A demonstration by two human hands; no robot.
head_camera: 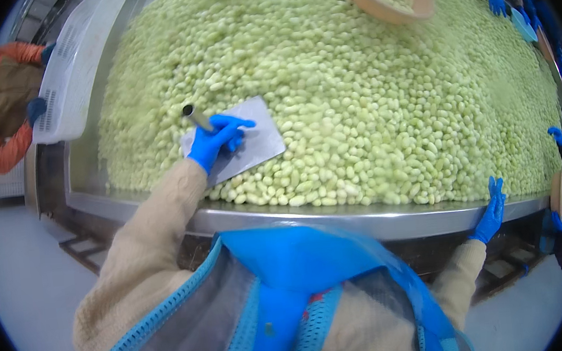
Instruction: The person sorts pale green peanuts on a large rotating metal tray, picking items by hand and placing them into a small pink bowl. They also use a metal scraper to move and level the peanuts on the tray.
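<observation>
My left hand (pixel 217 137), in a blue glove, grips a flat grey metal plate tool (pixel 259 137) by its tubular handle (pixel 198 118). The plate lies tilted on a broad heap of small, pale green, oval produce (pixel 336 119), which looks like grapes or beans. At the right, my right hand (pixel 491 211), gloved in blue too, rests by the metal rim of the table (pixel 367 225). It holds nothing and its fingers point toward the heap.
An orange plastic bowl (pixel 390 15) with produce lies on the heap. At left, a person in orange sleeves (pixel 12 150) holds a white perforated crate (pixel 70 99). Co-workers' gloved hands (pixel 496 1) are along the right side, near a turquoise bowl (pixel 524 25) and a tan bowl (pixel 560 191).
</observation>
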